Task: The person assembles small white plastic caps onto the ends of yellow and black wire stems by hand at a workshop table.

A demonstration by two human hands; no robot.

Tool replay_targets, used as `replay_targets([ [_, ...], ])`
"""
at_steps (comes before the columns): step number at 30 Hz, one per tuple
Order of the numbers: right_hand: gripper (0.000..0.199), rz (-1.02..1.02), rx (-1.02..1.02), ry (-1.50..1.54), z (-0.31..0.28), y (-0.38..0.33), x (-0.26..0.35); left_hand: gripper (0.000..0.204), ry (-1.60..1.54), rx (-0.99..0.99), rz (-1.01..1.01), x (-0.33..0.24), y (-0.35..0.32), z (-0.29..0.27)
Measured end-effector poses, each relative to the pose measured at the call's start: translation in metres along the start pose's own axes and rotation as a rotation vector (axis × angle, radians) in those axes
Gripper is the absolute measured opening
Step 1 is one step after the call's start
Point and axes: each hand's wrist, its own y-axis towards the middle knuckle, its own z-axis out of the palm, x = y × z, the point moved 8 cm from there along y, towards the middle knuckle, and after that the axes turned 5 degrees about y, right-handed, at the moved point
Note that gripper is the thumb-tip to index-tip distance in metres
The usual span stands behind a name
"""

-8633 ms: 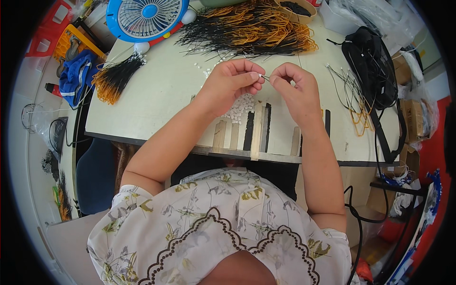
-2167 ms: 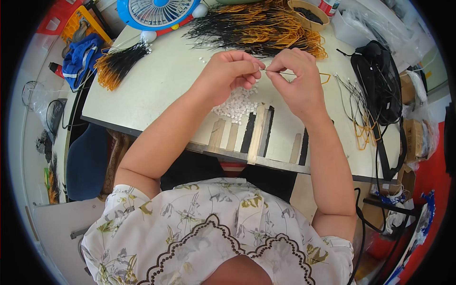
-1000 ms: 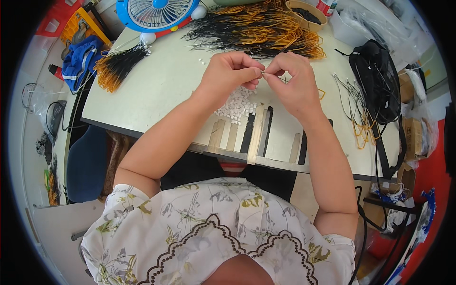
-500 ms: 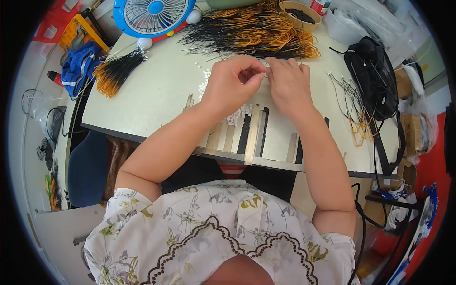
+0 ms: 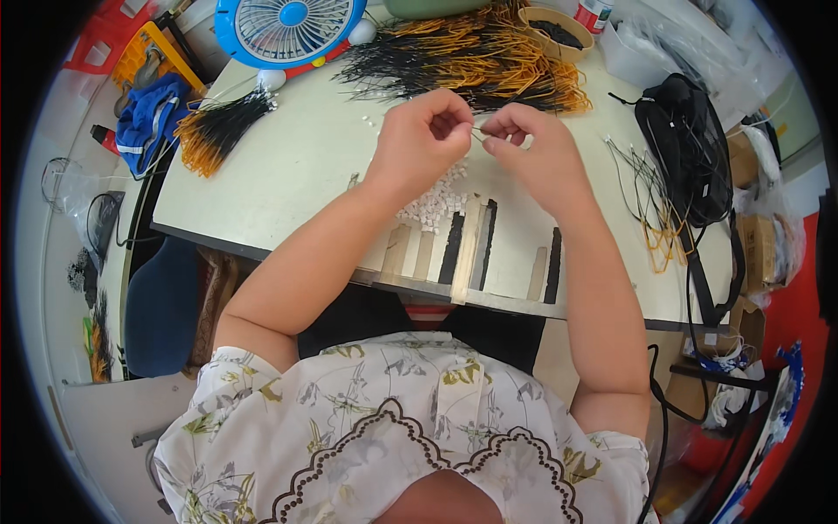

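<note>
Both forearms angled in over counter [image 5: 288, 166]. Left hand [image 5: 422, 140] curled, right hand [image 5: 530, 153] opposite, fingertips nearly touching, both pinched on thin wire [image 5: 478, 135] held betw. them, just above white bead pile [image 5: 436, 201].

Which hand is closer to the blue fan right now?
Left. The left hand is over the table's middle, below and right of the blue fan. The right hand is farther right, beyond the left hand, their fingers meeting on a thin wire.
</note>
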Motion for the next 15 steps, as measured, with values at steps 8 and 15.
replay_targets([
  [8,0.008,-0.061,-0.089,0.222,-0.012,0.001,-0.001,0.008,-0.546,0.083,-0.238,0.019,0.001,0.003],
  [15,0.010,-0.281,-0.151,-0.066,-0.013,-0.004,0.024,0.013,-0.726,0.163,-0.339,0.030,-0.001,0.006],
])
